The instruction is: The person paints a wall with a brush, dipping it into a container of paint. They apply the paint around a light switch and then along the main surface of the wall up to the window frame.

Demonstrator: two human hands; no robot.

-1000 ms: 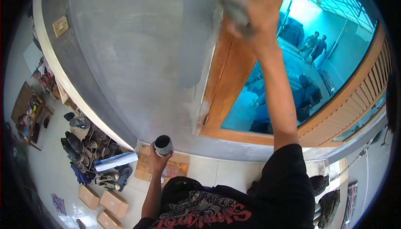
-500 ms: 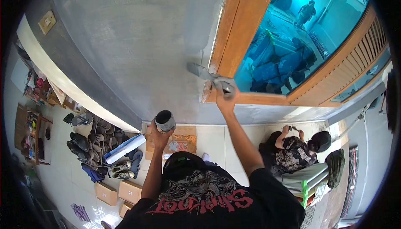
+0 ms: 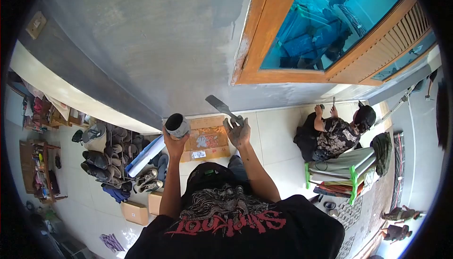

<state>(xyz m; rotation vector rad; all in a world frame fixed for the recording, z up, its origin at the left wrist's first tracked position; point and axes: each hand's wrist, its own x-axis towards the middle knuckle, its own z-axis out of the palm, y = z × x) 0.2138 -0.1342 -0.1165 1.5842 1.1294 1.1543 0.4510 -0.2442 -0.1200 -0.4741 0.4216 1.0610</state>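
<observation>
My left hand (image 3: 175,142) is wrapped round a round, grey-smeared cup (image 3: 178,126) with a dark inside, held upright in front of the wall's foot. In my right hand (image 3: 238,135) is a putty knife (image 3: 221,105), its grey-coated blade pointing up and to the left, apart from the wall. Grey smears cover the right fingers. Ahead stands the grey, patchily coated wall (image 3: 155,46), with a damp-looking darker patch beside the orange wooden window frame (image 3: 250,37).
A flattened cardboard piece (image 3: 207,138) lies below my hands. To the left are a shoe rack (image 3: 111,157), a long white-and-blue box (image 3: 146,155) and small cartons (image 3: 134,212). A co-worker (image 3: 337,131) crouches at right beside a laundry rack (image 3: 349,167). A light switch (image 3: 36,25) is on the wall.
My right hand has come down and left with the putty knife, away from the wall beside the window frame. My left hand still holds the cup. The head view has shifted downward.
</observation>
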